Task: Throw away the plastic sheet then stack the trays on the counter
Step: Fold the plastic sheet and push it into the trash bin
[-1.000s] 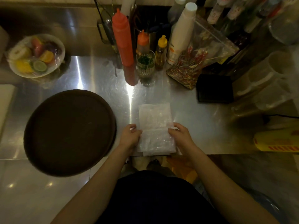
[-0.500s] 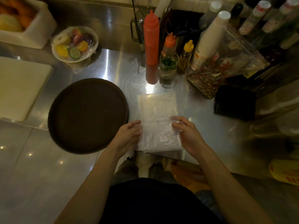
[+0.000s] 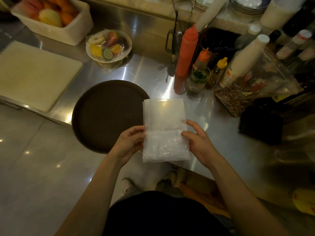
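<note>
- One folded plastic sheet (image 3: 164, 130), held off the counter (image 3: 139, 68) at centre frame; your left hand (image 3: 129, 143) pinches its 9 o'clock edge, your right hand (image 3: 198, 142) its 3 o'clock edge.
- One round dark tray (image 3: 105, 114) at 9 o'clock of the sheet, overhanging the counter's near edge.
- Squeeze bottles at 1 o'clock: one tall red (image 3: 186, 57), one small orange-capped (image 3: 203, 57), one yellow-capped (image 3: 219, 68).
- One wrapped fruit bowl (image 3: 109, 46) at 11 o'clock; one white cutting board (image 3: 32, 74) at 10 o'clock.
- Labels too blurred to read.
</note>
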